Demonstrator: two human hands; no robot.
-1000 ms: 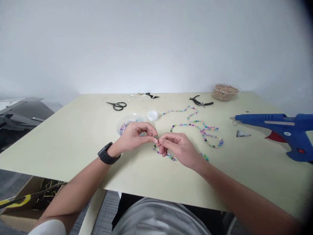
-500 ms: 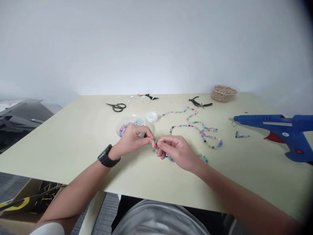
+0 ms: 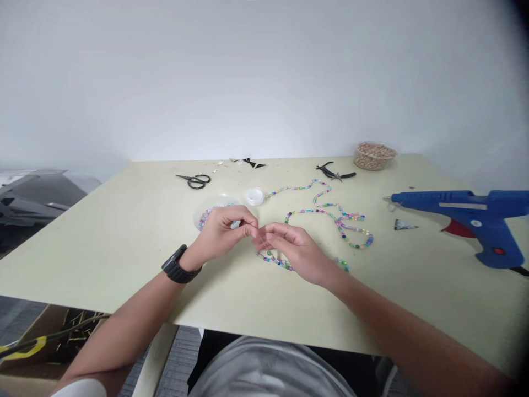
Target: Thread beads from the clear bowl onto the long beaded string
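The left hand [image 3: 219,234] has thumb and forefinger pinched shut on something too fine to make out. The right hand's [image 3: 294,251] fingers curl loosely beside it, their hold unclear, above a long strand of multicoloured translucent beads [image 3: 275,261] on the pale green tabletop [image 3: 124,248].

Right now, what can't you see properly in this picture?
In the head view:
The left hand covers part of the clear dish and its beads.
Anything thin between the left hand and the right hand is too fine to make out.
The right edge cuts off the blue glue gun.
The bottom edge cuts off the cardboard box.
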